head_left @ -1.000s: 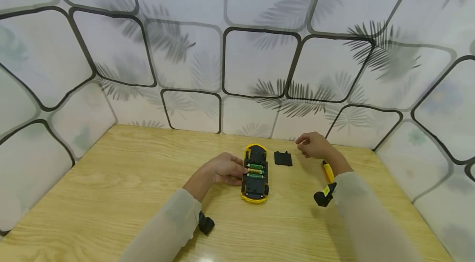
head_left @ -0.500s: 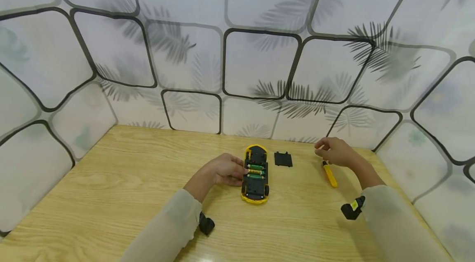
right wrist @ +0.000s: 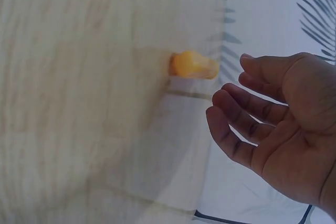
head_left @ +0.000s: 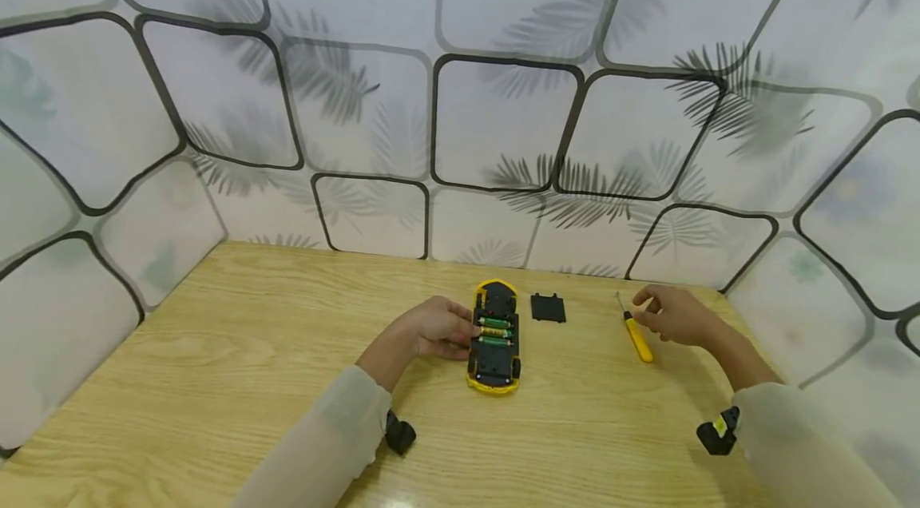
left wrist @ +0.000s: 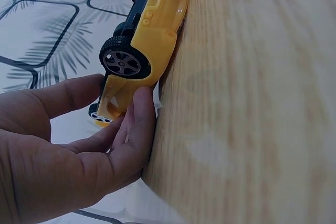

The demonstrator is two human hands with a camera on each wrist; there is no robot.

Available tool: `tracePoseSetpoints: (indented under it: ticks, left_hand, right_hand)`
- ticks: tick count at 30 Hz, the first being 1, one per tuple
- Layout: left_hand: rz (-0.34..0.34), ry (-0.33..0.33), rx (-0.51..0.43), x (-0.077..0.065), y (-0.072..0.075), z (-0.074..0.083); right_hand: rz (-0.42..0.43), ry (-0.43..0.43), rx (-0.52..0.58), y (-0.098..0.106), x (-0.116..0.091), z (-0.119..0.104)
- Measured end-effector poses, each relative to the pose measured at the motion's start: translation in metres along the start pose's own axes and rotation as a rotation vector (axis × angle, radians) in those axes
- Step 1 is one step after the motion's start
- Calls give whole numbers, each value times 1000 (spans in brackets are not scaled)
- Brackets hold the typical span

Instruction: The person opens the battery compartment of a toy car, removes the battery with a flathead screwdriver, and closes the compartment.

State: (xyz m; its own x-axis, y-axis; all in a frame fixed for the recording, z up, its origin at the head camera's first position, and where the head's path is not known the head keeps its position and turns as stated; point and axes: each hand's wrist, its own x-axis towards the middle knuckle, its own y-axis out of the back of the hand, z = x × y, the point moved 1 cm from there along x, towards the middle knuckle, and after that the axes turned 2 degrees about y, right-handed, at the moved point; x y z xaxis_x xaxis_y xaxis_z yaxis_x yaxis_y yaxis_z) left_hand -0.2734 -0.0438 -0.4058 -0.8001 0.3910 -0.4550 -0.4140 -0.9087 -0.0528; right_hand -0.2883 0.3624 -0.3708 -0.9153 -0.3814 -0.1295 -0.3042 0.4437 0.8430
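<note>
A yellow toy car (head_left: pixel 494 368) lies upside down on the table, its black underside up and several green and yellow batteries (head_left: pixel 494 332) in the uncovered compartment. My left hand (head_left: pixel 440 328) grips the car's left side; in the left wrist view the thumb and fingers pinch its yellow body (left wrist: pixel 157 40). My right hand (head_left: pixel 676 316) hovers just right of a yellow-handled screwdriver (head_left: pixel 638 339), fingers loosely bent and holding nothing. In the right wrist view, the blurred yellow handle (right wrist: pixel 194 65) stands apart from the fingertips.
A black battery cover (head_left: pixel 549 307) lies flat to the right of the car. The wooden table (head_left: pixel 273 348) ends at a patterned wall covering (head_left: pixel 503 125) at the back and sides. A black camera sits on each wrist.
My right hand has moved right and toward me, from near the battery cover to beside the screwdriver, uncovering it. The left hand and the car have stayed put.
</note>
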Motion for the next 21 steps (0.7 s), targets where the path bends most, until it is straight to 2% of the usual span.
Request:
tracePoseSetpoints:
  ticks: [5, 12, 21]
  left_hand:
    - [0, 3, 6, 0, 0, 0]
    - [2, 3, 7, 0, 1, 0]
    - [-1, 11, 11, 2, 1, -1]
  right_hand:
    - [-24, -28, 44, -9, -4, 7]
    - [26, -6, -50, -19, -7, 5]
    - [85, -5, -87, -29, -7, 5]
